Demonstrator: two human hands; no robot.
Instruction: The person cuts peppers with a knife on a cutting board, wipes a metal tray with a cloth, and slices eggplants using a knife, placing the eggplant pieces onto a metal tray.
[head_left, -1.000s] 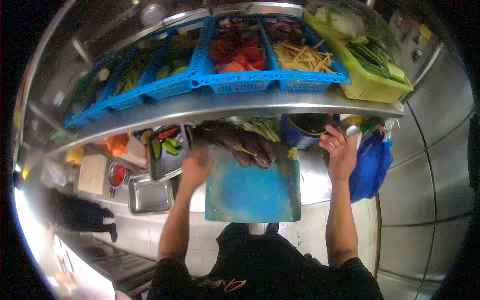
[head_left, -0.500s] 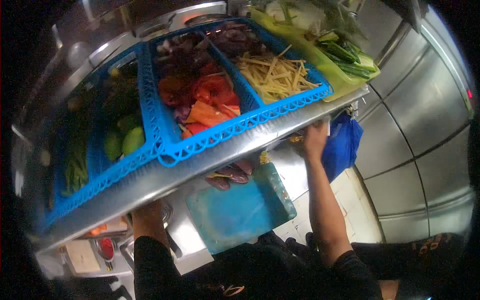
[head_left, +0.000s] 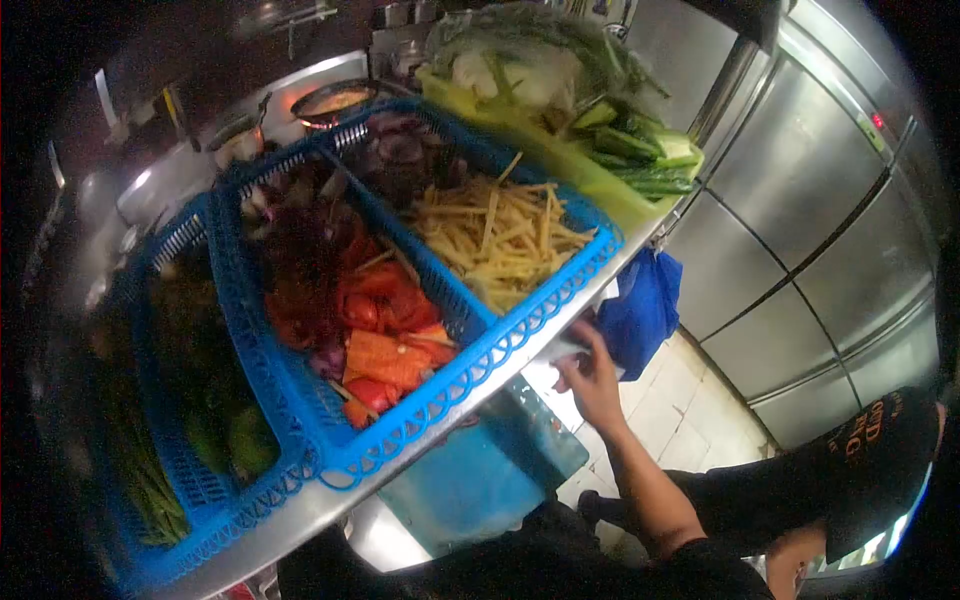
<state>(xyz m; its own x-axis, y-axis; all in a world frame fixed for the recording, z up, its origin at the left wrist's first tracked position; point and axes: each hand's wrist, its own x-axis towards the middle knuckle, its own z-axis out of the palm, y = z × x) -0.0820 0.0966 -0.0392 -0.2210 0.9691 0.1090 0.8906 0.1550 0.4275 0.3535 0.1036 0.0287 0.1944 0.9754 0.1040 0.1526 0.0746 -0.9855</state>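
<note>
My right hand (head_left: 590,375) is at the right, just below the metal shelf edge, between the teal cutting board (head_left: 480,480) and a blue bag (head_left: 640,315). Its fingers are curled and blurred, and I cannot make out what they hold, if anything. My left hand is out of sight. In front, blue baskets (head_left: 460,375) on the shelf hold red tomato pieces (head_left: 385,310), pale yellow strips (head_left: 495,240) and purple onion. Beside them a yellow-green basket (head_left: 560,160) holds green vegetables (head_left: 640,155).
Another person in a black shirt (head_left: 850,470) is at the lower right, near steel refrigerator doors (head_left: 790,260). A pan (head_left: 335,100) sits beyond the baskets. The metal shelf edge (head_left: 330,510) crosses above the cutting board.
The view has turned and moved nearer the baskets. My right hand has come out from beneath the shelf edge. My left arm has gone out of sight. The other person shows more fully.
</note>
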